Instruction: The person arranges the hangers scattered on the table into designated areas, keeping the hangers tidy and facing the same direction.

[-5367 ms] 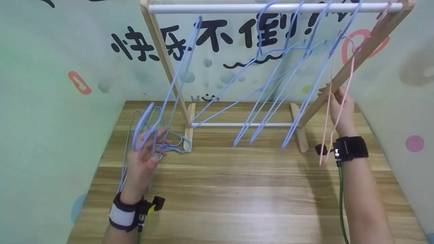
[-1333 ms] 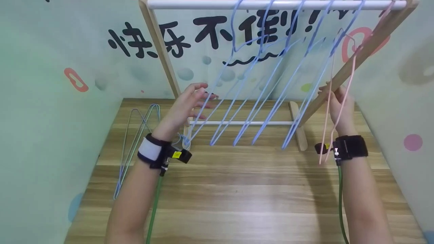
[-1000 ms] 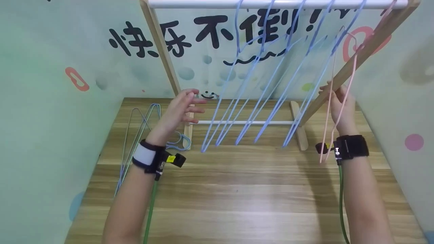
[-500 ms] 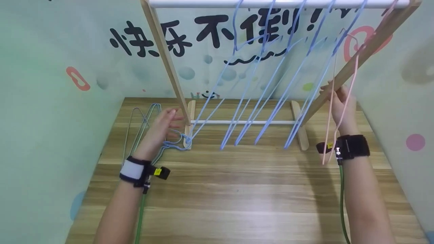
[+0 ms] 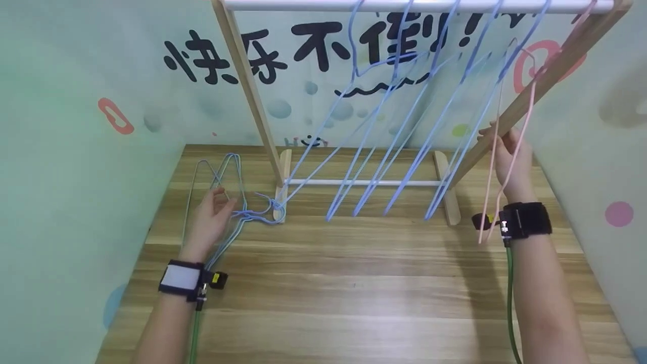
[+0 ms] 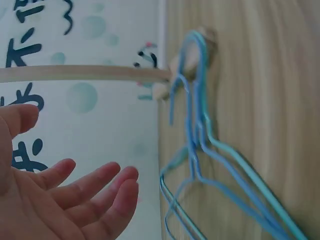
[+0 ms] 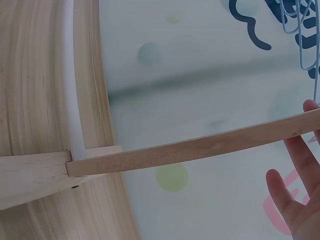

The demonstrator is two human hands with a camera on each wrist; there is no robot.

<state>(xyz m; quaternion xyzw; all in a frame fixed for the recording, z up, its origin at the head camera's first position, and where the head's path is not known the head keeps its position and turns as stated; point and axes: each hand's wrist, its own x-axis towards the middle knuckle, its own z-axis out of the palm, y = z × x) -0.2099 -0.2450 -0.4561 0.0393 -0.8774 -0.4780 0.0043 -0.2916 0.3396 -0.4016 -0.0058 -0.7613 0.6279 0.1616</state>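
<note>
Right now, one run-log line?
left hand open near loose hangers | right hand grips right post | blue hangers on top bar | pink hanger rightmost

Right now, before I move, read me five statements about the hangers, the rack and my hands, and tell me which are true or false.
1. Five blue hangers hang from the white bar. True.
2. The pink hanger hangs left of the blue ones. False: in the head view the pink hanger is to their right.
3. Fingers of the right hand reach behind a wooden post. True.
4. The left hand holds a hanger. False: the left hand is open and holds nothing.
5. More hangers lie on the tabletop. True.
</note>
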